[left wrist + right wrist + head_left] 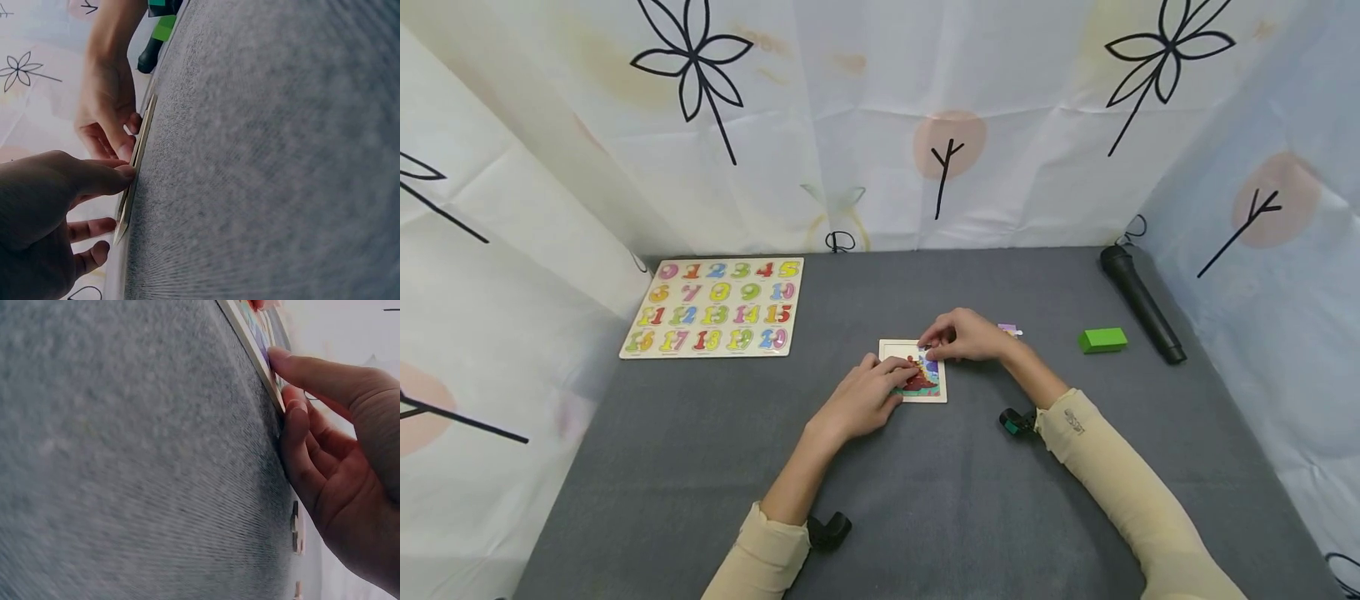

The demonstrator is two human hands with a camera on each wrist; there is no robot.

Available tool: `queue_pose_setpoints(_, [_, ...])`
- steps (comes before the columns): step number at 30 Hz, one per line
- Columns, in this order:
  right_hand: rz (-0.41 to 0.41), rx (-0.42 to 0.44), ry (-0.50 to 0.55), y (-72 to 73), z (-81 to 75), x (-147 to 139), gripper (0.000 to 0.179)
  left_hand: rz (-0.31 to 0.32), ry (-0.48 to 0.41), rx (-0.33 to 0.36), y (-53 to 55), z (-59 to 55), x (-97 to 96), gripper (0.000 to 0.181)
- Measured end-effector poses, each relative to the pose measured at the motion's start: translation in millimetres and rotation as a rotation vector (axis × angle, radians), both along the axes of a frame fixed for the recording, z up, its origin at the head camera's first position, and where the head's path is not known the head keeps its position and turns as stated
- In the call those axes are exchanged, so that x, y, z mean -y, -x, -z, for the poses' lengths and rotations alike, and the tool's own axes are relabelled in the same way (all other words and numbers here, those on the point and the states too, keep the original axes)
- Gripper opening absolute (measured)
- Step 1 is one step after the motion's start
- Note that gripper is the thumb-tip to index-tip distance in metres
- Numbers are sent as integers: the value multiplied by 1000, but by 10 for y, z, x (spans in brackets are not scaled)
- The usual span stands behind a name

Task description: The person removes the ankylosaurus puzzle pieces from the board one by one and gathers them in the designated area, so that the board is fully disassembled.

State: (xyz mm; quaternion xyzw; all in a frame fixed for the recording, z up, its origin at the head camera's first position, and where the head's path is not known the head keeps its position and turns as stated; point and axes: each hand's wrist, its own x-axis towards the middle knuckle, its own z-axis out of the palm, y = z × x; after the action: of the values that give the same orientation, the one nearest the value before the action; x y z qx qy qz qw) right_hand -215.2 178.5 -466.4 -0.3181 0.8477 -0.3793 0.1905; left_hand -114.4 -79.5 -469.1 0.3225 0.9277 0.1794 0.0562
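A small framed jigsaw puzzle [943,392] lies on the grey table, its picture [923,383] showing a reddish-brown figure with blue and purple parts. My left hand [859,398] rests on it from the left, fingers extended over the picture; in the left wrist view the thumb lies at the puzzle's edge [142,139]. With bent fingers and thumb my right hand [976,337] pinches a puzzle piece at the frame's upper right corner. The piece is mostly hidden by the fingertips. In the right wrist view, the right thumb [325,375] touches the picture side.
A loose purple piece [1008,329] lies just behind the right wrist. Farther right are a green block [1102,340] and a black microphone [1141,302]. A number puzzle board [721,310] lies at the back left. Patterned white curtains [880,100] surround the table.
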Motion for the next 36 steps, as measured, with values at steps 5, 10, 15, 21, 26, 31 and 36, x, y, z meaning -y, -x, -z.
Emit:
queue_pose_setpoints(5, [-30, -13, -34, 30, -75, 15, 22, 18, -28, 6, 19, 4, 14, 45])
queue_pose_setpoints(10, [-52, 9, -66, 64, -123, 34, 22, 23, -59, 36, 39, 9, 20, 43])
queue_pose_setpoints(15, [-74, 55, -82, 116, -135, 57, 21, 13, -70, 56, 38, 25, 19, 44])
queue_pose_setpoints(21, [-110, 43, -106, 156, -158, 89, 21, 8, -64, 64, 44, 19, 28, 45])
queue_pose_setpoints(26, [-138, 101, -117, 215, -190, 124, 17, 0, -54, 75, 45, 21, 18, 46])
queue_pose_setpoints(31, [-172, 152, -140, 265, -206, 147, 17, 3, -63, 89, 38, 39, 20, 45])
queue_pose_setpoints(36, [-196, 129, -155, 284, -212, 153, 21, 4, -60, 78, 40, 55, 35, 46])
